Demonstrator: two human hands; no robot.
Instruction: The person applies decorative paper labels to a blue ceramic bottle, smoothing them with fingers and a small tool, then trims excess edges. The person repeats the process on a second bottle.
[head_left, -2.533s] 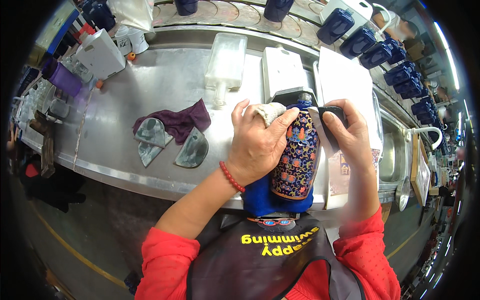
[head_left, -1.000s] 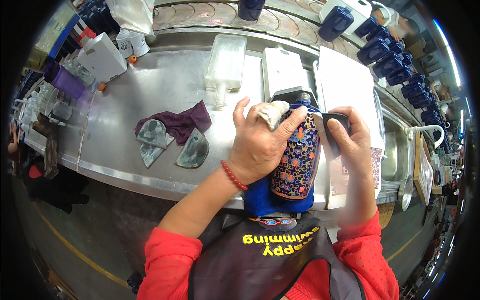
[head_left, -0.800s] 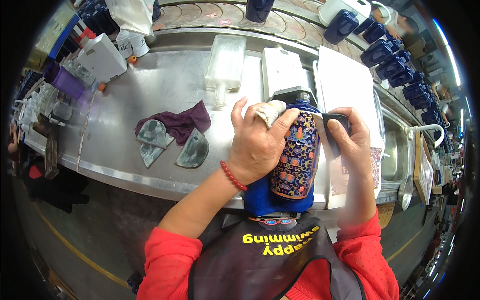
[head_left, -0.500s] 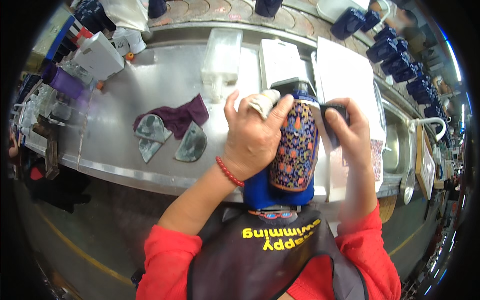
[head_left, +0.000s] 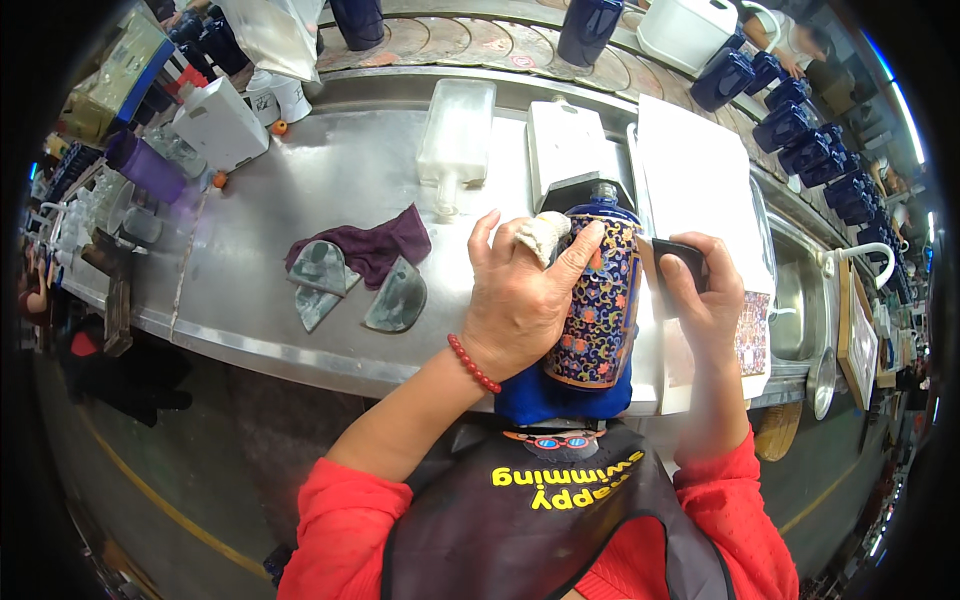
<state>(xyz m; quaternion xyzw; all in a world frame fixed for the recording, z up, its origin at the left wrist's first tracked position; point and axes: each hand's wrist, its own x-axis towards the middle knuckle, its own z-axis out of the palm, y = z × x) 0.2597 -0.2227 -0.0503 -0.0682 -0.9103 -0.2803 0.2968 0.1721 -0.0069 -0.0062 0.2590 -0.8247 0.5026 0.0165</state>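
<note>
A dark blue bottle point(head_left: 597, 300) with a colourful floral pattern lies tilted in front of me, its neck pointing away, on a blue cloth pad point(head_left: 520, 398). My left hand point(head_left: 520, 300) presses against its left side, one digit stretched along the patterned surface. A crumpled whitish cloth point(head_left: 544, 238) sits at the fingers of that hand. To the right of the bottle, my right hand point(head_left: 708, 295) grips a flat black scraper point(head_left: 680, 262), its edge close to the bottle's side; I cannot tell if they touch.
Grey-green scraper pieces point(head_left: 395, 297) lie by a purple cloth point(head_left: 375, 245) on the metal table point(head_left: 255, 220). A clear glass bottle point(head_left: 457, 135) and a white box point(head_left: 567, 145) lie farther back. White sheets point(head_left: 695, 190), a sink point(head_left: 797, 320) and blue bottles point(head_left: 722, 80) are rightward.
The whole view has shifted slightly, with the table things appearing lower and farther right. My right hand with the scraper sits a little lower beside the bottle. My left hand stays on the bottle.
</note>
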